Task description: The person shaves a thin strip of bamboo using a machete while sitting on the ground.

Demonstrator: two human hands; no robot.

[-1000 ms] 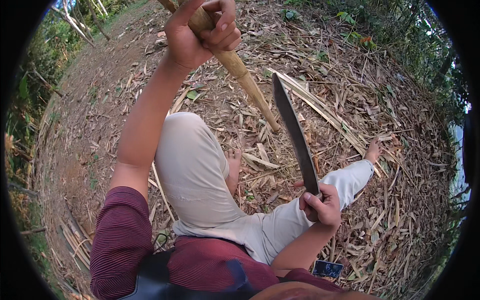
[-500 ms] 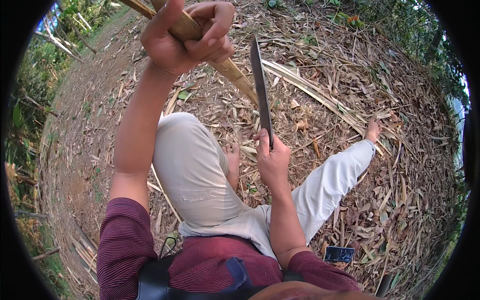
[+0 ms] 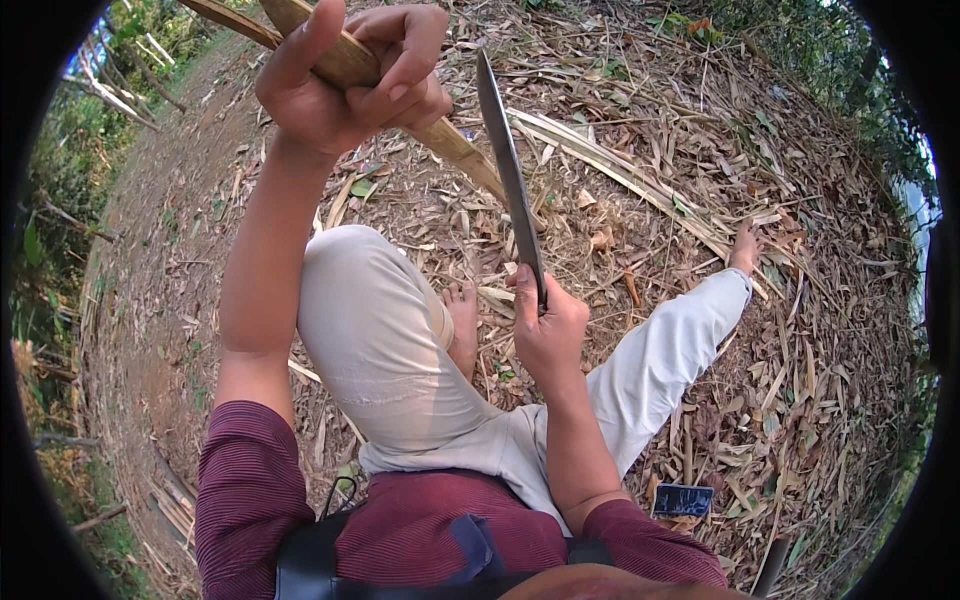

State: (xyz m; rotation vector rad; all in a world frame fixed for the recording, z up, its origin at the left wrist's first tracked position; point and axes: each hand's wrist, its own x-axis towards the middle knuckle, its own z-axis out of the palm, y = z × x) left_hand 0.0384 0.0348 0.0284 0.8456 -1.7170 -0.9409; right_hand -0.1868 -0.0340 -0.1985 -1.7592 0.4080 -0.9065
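Raised at the upper left, my left hand (image 3: pixel 335 105) has its fingers curled round a split bamboo piece (image 3: pixel 462 155). The bamboo slants from the top left down toward the litter-covered ground in front of me; above the hand, two separate lengths show. My right hand (image 3: pixel 553 328) grips a machete (image 3: pixel 508 165) low down, its handle mostly hidden in the fist. Pointing up and slightly left, the long dark blade crosses in front of the bamboo's lower end in this view. Whether blade and bamboo touch, I cannot tell.
Long pale bamboo strips (image 3: pixel 625 175) lie on the leaf-strewn ground toward my right foot (image 3: pixel 746 247). My left knee (image 3: pixel 350 255) is bent beneath the left arm. A phone-like dark rectangle (image 3: pixel 683 500) rests at the lower right. More cut lengths (image 3: pixel 172 510) lie at the lower left.
My left hand and the bamboo have shifted a little to the left. The machete's tip has swung left and away, while my right hand has moved slightly right and nearer.
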